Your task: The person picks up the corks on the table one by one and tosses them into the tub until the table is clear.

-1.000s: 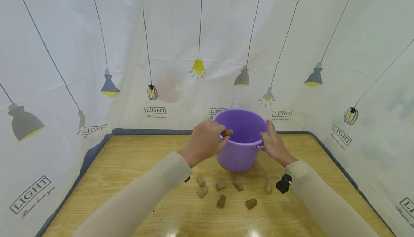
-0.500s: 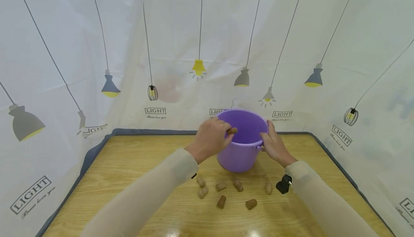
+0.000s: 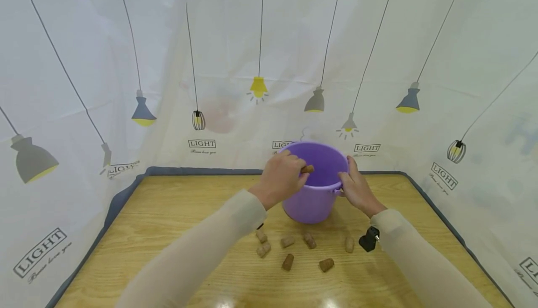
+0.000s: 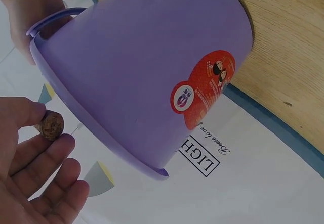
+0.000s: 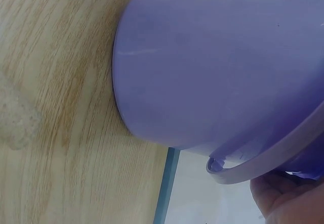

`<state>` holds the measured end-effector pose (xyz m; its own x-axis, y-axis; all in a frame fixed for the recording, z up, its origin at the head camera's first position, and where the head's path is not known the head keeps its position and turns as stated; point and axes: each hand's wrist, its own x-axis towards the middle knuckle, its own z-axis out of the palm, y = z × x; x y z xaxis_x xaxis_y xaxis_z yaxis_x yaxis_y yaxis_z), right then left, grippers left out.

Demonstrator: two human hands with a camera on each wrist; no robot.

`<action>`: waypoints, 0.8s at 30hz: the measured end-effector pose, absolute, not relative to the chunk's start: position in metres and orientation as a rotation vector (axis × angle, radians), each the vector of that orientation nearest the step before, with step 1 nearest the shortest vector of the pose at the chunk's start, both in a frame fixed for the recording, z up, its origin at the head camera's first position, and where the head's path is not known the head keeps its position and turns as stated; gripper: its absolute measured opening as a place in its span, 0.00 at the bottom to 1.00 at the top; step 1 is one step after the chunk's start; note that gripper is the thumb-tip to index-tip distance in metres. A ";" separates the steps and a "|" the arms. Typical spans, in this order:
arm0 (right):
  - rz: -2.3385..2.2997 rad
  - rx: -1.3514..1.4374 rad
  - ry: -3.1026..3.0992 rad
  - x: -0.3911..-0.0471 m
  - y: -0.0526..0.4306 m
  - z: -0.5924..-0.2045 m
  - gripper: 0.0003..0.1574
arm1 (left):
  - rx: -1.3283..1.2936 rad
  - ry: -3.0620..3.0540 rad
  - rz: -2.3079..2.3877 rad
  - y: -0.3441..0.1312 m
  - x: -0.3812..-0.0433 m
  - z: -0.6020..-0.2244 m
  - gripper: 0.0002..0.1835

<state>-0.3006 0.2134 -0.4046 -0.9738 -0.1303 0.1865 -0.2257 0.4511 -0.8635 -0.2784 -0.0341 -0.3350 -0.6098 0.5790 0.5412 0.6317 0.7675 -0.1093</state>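
Observation:
Between thumb and fingers my left hand (image 3: 282,177) pinches a brown cork (image 4: 51,125), up at the mouth of a purple bucket (image 3: 308,205). In the left wrist view this cork is just outside the bucket's rim (image 4: 93,125), a small gap away. My right hand (image 3: 359,189) grips the rim on the bucket's right side, thumb over the edge, close to where the handle (image 5: 268,158) joins. The bucket stands upright on the wooden table, and its floor is hidden from the head view.
Several loose corks, among them a dark cork (image 3: 287,262) and another cork (image 3: 326,265), lie on the wooden table (image 3: 168,224) in front of the bucket. A white sheet (image 3: 235,56) printed with lamps encloses the table's back and sides.
My left hand has shifted a little to the right with the cork, further over the bucket's mouth. The right hand, the bucket and the loose corks stay in place.

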 end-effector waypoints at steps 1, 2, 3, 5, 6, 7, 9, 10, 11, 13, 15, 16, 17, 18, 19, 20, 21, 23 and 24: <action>1.568 0.313 -2.595 -0.301 0.213 -0.405 0.42 | -0.902 -2.397 -0.123 -0.033 -0.279 -0.335 0.10; 1.569 0.312 -2.595 -0.301 0.213 -0.405 0.42 | -0.902 -2.397 -0.119 -0.032 -0.279 -0.336 0.10; 1.570 0.311 -2.595 -0.301 0.213 -0.405 0.42 | -0.900 -2.400 -0.115 -0.032 -0.280 -0.336 0.10; 1.570 0.315 -2.595 -0.301 0.213 -0.404 0.43 | -0.901 -2.405 -0.107 -0.030 -0.280 -0.335 0.10; 1.574 0.312 -2.596 -0.301 0.213 -0.404 0.43 | -0.903 -2.413 -0.101 -0.030 -0.280 -0.335 0.11; 1.573 0.308 -2.597 -0.301 0.213 -0.405 0.43 | -0.904 -2.426 -0.092 -0.029 -0.281 -0.335 0.11; 1.571 0.313 -2.599 -0.301 0.213 -0.405 0.43 | -0.897 -2.463 -0.068 -0.028 -0.280 -0.334 0.13; 1.570 0.314 -2.599 -0.302 0.213 -0.405 0.43 | -0.893 -2.483 -0.057 -0.029 -0.280 -0.333 0.14; 1.571 0.316 -2.598 -0.302 0.213 -0.405 0.43 | -0.889 -2.503 -0.046 -0.029 -0.280 -0.333 0.16; 1.564 0.312 -2.601 -0.301 0.214 -0.405 0.43 | -0.881 -2.531 -0.029 -0.029 -0.280 -0.332 0.18; 1.550 0.308 -2.609 -0.301 0.214 -0.405 0.43 | -0.877 -2.544 -0.023 -0.030 -0.280 -0.332 0.18; 1.543 0.304 -2.614 -0.301 0.214 -0.405 0.43 | -0.879 -2.542 -0.023 -0.031 -0.280 -0.332 0.18; 1.533 0.303 -2.619 -0.301 0.214 -0.405 0.43 | -0.883 -2.535 -0.027 -0.031 -0.279 -0.332 0.18; 1.527 0.299 -2.624 -0.301 0.214 -0.404 0.43 | -0.888 -2.525 -0.032 -0.032 -0.279 -0.332 0.18; 1.522 0.295 -2.629 -0.301 0.214 -0.404 0.43 | -0.891 -2.516 -0.037 -0.032 -0.279 -0.332 0.18; 1.523 0.294 -2.629 -0.302 0.214 -0.404 0.43 | -0.894 -2.504 -0.046 -0.033 -0.279 -0.333 0.18; 1.525 0.296 -2.632 -0.301 0.214 -0.404 0.43 | -0.898 -2.490 -0.056 -0.034 -0.278 -0.333 0.17; 1.526 0.296 -2.632 -0.301 0.214 -0.404 0.43 | -0.905 -2.460 -0.077 -0.035 -0.278 -0.334 0.16; 1.530 0.294 -2.632 -0.301 0.215 -0.404 0.43 | -0.910 -2.444 -0.090 -0.035 -0.278 -0.334 0.16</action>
